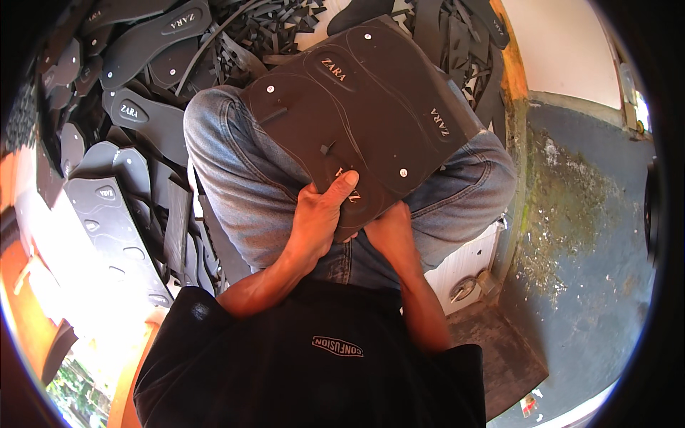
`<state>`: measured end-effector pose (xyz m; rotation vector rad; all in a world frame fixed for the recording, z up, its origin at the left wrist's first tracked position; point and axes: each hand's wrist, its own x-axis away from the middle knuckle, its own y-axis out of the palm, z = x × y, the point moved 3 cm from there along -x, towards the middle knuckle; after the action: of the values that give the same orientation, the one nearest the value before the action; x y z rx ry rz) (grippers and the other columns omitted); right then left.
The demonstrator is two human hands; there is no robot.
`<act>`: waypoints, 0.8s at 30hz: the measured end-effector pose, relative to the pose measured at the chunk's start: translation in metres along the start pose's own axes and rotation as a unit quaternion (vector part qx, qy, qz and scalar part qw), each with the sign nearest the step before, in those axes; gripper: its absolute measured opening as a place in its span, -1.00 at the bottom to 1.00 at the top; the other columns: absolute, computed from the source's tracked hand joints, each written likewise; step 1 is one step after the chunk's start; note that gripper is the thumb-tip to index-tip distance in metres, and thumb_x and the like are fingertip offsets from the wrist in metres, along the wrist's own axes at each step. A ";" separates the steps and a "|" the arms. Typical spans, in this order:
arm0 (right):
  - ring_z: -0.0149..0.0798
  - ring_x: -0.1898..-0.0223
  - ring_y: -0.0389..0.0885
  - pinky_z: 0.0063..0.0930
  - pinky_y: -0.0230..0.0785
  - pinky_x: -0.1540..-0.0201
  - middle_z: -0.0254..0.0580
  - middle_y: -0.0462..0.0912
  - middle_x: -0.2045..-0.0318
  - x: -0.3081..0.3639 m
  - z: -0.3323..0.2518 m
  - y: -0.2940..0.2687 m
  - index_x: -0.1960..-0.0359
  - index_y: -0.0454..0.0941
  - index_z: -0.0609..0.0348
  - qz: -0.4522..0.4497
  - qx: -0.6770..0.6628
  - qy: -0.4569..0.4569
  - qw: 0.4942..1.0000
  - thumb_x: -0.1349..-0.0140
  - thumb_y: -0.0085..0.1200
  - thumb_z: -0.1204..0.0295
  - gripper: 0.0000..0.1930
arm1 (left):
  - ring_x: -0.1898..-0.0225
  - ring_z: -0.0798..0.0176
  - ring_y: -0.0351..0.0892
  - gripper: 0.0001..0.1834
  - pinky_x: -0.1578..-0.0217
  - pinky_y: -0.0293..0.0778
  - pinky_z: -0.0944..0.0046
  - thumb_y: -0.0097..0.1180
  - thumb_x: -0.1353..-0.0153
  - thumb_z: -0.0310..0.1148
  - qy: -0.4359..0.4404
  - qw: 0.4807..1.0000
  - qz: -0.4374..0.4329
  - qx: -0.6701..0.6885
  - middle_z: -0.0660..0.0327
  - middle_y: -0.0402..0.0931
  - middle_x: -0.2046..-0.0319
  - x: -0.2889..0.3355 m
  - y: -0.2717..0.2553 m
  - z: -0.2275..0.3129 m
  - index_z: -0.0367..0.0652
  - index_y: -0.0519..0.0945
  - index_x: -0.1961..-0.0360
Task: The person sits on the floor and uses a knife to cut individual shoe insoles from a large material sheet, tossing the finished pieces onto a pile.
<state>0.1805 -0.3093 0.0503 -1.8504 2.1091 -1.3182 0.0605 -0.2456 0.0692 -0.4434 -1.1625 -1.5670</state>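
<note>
A black foam sheet [399, 93], marked with sandal-sole outlines, pale lettering and small white dots, lies tilted across my lap on my crossed legs. My left hand [320, 217] grips its near corner, the thumb pressed flat on top and the fingers curled beneath. My right hand [391, 228] reaches under the near edge, just right of the left one. The sheet hides its fingers, so whether it holds anything does not show. A small black scrap [327, 148] and a short dark strip [271, 115] rest on the sheet.
Cut black soles [146, 118] lie heaped at the left, beside a long marked foam sheet [114, 228]. Offcuts [264, 36] pile up beyond my knees. At the right are a low ledge [517, 178] and a grey floor [578, 214]. A round metal object [464, 288] sits near my right forearm.
</note>
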 end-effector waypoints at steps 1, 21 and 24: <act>0.10 0.21 0.60 -0.22 0.42 0.20 0.08 0.63 0.35 -0.001 -0.001 0.001 0.25 0.54 0.27 0.005 -0.009 0.000 1.000 -0.02 0.12 0.46 -0.76 | 0.81 0.36 0.38 -0.69 0.89 0.21 0.40 0.17 -0.19 -0.18 0.000 1.000 0.004 -0.001 0.21 0.45 0.66 0.000 0.001 0.000 -0.24 0.47 0.35; -0.03 0.15 0.57 -0.20 0.37 0.13 -0.14 0.62 0.23 -0.030 0.004 0.030 0.18 0.55 0.17 0.147 -0.106 -0.186 0.966 -0.02 0.19 0.35 -0.69 | 0.82 0.37 0.37 -0.64 0.90 0.24 0.41 0.16 -0.18 -0.10 -0.020 1.000 0.009 0.006 0.23 0.42 0.68 -0.003 0.003 -0.009 -0.23 0.46 0.35; -0.14 0.41 0.60 -0.31 0.40 0.36 -0.13 0.62 0.39 -0.033 0.005 0.031 0.18 0.53 0.23 0.221 -0.060 -0.305 0.924 -0.10 0.15 0.24 -0.66 | 0.82 0.37 0.37 -0.61 0.91 0.25 0.41 0.17 -0.16 -0.07 -0.037 0.999 0.023 -0.017 0.23 0.42 0.68 -0.001 0.001 -0.007 -0.23 0.45 0.35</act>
<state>0.1682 -0.2873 0.0127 -1.4238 2.0850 -0.4437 0.0637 -0.2509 0.0651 -0.5513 -1.1761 -1.5441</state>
